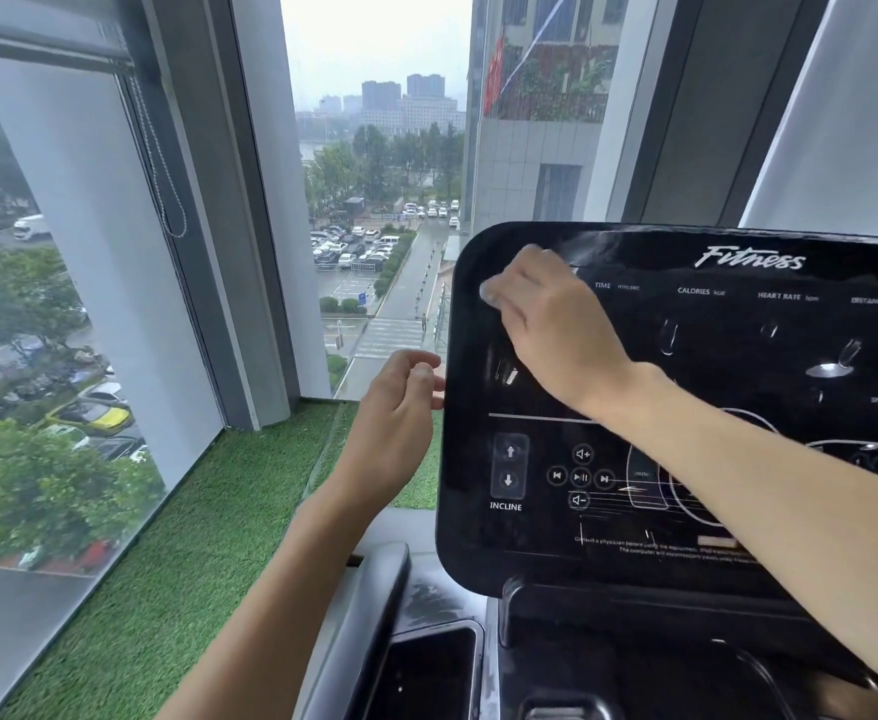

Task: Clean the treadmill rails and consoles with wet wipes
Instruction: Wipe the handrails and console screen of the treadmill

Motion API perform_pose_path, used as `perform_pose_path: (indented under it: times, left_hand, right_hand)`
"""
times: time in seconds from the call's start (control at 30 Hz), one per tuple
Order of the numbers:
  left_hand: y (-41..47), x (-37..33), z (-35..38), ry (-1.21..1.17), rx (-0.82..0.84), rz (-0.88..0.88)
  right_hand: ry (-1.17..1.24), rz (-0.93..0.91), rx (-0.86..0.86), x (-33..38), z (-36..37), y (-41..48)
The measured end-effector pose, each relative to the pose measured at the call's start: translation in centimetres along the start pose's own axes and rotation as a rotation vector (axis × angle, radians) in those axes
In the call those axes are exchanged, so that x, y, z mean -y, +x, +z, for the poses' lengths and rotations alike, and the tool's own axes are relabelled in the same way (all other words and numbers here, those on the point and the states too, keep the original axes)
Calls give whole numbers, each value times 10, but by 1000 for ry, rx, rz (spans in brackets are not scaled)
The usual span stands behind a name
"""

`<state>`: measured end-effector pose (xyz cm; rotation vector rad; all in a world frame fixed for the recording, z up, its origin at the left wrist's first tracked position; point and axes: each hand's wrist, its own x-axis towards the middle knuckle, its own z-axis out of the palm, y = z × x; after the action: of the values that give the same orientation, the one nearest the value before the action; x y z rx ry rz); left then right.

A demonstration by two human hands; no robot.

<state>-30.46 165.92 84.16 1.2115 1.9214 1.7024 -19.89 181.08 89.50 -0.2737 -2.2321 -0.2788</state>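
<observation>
Two hands are up in my head view, and only one of them is working. At the frame's nine o'clock, the window (62, 304) and the strip of artificial grass (192, 537) under it play no part. Next comes my left hand (390, 423), hovering just beside the console (686, 563) at about nine o'clock on its left edge. Its fingers are loosely curled and hold nothing, and I cannot tell whether the fingertips touch the edge. Below it, near the frame's six o'clock, the grey side rail (374, 589) and the dark cup tray (426, 667) show smudges and, I judge, have not yet been wiped. On the console face, my right hand (556, 330) sits at the panel's eleven o'clock corner. Its fingers are bunched over a wet wipe (493, 296) and press it against the glossy black surface, with only a pale edge of the wipe showing past the fingertips. A damp smear (598, 246) runs from the hand toward one o'clock along the top border, so I read the step as wiping the console, early on. The top-left corner is being done, while the readout row, the INCLINE keys (509, 467) at the panel's seven o'clock and everything toward three o'clock seem untouched. As I see it, the next move calls for drawing the wipe down or across in overlapping passes, with pressure light and even so no key is triggered. The free left hand could steady the panel's edge, and the rails come after that.
</observation>
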Motion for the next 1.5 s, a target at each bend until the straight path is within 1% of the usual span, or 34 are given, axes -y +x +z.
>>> perform_pose_path:
  times: [0.03,0.07,0.13,0.17,0.23,0.37,0.4,0.47,0.53,0.6,0.7,0.77,0.87,0.97,1.03,1.07,1.17,1.2,1.23,1.33,1.37,1.47,1.5]
  left_hand:
    - [0,-1,0,8,0,6]
    - [0,-2,0,12,-6,18]
    - [2,-5,2,15,-25,49]
    - [3,-6,3,17,-33,61]
    - [6,-9,6,32,-48,85]
    - [12,-16,11,72,-39,111]
    - [14,-17,13,77,-36,134]
    - [18,-19,18,102,-28,178]
    - [21,-20,24,150,-31,217]
    - [24,-20,29,201,-38,237]
    - [26,-18,32,278,-41,264]
    - [27,-17,33,373,-50,316]
    - [26,-17,35,553,-88,442]
    - [26,-18,38,642,-61,502]
    - [27,-20,41,678,-39,517]
    - [27,-21,42,691,-35,519]
    - [28,-21,46,737,-43,515]
    - [29,-21,47,748,-50,514]
    - [29,-21,48,756,-57,514]
    - [31,-22,50,776,-70,516]
    - [31,-22,50,781,-72,514]
    - [30,-23,52,816,-72,504]
    - [30,-24,52,824,-75,502]
  right_hand:
    - [41,24,-42,3,-4,-1]
    - [56,2,-56,8,-7,-5]
    - [65,-70,-12,15,-8,-19]
    - [89,-65,9,16,-8,-26]
    - [152,13,-21,12,-8,-34]
    - [256,261,-264,-3,-18,-41]
    - [261,324,-301,-6,-20,-43]
    - [272,393,-305,-11,-23,-47]
    - [251,358,-268,-8,-25,-51]
    - [210,274,-250,-3,-25,-50]
    - [213,184,-216,4,-21,-44]
    - [142,136,-174,6,-18,-40]
    - [18,91,-79,2,-12,-42]
    - [-119,-3,21,-4,-8,-54]
    - [-170,-66,62,-10,-10,-59]
    - [-167,-56,52,-15,-12,-58]
    - [-140,123,-57,-29,-20,-50]
    - [-136,156,-71,-28,-20,-50]
    - [-134,137,-49,-25,-18,-52]
    - [-158,-60,91,-20,-16,-62]
    - [-167,-59,82,-24,-18,-60]
    - [-150,130,-45,-33,-21,-53]
    - [-148,122,-29,-28,-20,-53]
